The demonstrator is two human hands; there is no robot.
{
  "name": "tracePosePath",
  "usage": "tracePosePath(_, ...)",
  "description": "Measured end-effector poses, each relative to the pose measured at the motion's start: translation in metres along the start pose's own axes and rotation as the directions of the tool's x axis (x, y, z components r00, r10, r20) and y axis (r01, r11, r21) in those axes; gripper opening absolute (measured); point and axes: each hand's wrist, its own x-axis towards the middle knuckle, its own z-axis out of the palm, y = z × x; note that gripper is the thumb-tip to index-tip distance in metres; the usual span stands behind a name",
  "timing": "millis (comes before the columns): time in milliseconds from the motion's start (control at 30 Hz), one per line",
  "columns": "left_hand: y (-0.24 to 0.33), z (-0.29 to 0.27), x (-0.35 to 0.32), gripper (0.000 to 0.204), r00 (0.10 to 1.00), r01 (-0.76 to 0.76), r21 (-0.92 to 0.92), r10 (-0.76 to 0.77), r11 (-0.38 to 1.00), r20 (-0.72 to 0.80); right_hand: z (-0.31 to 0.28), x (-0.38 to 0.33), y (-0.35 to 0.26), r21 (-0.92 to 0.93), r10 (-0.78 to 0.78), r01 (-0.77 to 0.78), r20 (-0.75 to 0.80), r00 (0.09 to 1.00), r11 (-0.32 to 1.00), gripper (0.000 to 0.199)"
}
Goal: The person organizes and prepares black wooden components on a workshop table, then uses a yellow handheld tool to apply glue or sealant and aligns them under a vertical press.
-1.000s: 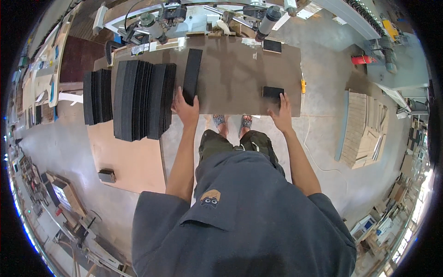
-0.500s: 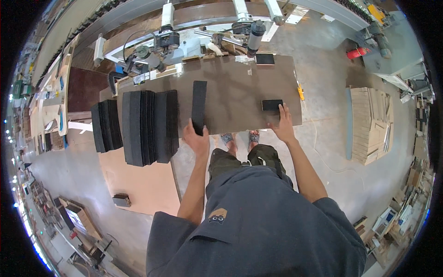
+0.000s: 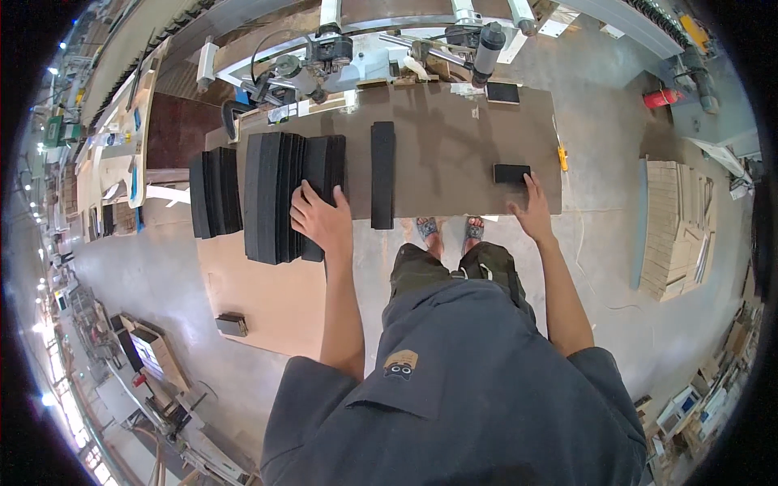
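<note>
My left hand (image 3: 322,217) lies over the near part of a bundle of black strips (image 3: 327,154), thumb and fingers apart. To its right, a single long black strip (image 3: 382,174) rests on the brown board-topped table (image 3: 442,174), its near end slightly past the front edge. My right hand (image 3: 534,215) is at the table's right side, fingers stretched out. Its fingertips touch the right end of a small black rectangular block (image 3: 510,173), while the thumb stands away from it. Left of my left hand are a larger bundle of strips (image 3: 271,198) and a smaller one (image 3: 215,193).
Machine heads (image 3: 328,53) overhang the table's far edge. Another dark block (image 3: 502,93) lies at the far right, and a yellow-handled tool (image 3: 562,158) by the right edge. Stacked wooden pieces (image 3: 673,227) stand to the right. A tan board (image 3: 267,296) with a small block stack (image 3: 232,324) is lower left.
My left hand has let go of the single strip's near end and moved left onto the bundle. My right hand stays by the small block. The whole view has shifted.
</note>
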Motion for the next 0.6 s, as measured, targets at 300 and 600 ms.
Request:
tracePosePath(300,-0.013,-0.003,0.002,0.061,0.997,-0.071,0.085,0.068,0.994,0.038,-0.008,0.001,-0.004,0.018,0.052,-0.052,-0.012,0.999,0.998,0.082)
tracePosePath(600,0.081,-0.037,0.019,0.055,0.940,-0.198,-0.385,0.286,0.902,0.187,-0.032,0.008,-0.021,-0.066,0.167,-0.159,0.124,0.978,0.985,0.084)
